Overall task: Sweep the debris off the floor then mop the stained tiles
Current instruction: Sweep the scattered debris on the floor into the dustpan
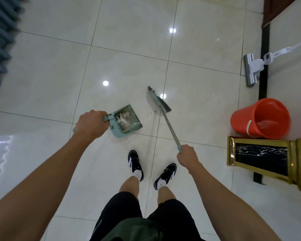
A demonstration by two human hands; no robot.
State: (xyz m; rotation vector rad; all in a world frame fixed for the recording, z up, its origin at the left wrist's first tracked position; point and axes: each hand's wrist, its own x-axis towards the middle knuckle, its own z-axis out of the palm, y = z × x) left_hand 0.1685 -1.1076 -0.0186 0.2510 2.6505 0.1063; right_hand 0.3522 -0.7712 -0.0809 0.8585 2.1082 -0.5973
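L hand (89, 125) grips dustpan (127, 121) handle; R hand (188, 156) grips broom (161, 103) stick. Hands well apart. Crumbs (152, 113) between dustpan mouth & broom head, just R of dustpan. Broom head edge-on to mouth; short sweep toward dustpan likely next.

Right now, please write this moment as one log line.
phase: sweeping | left hand: grips dustpan, debris inside | right hand: grips broom | crumbs between them | mop: unused
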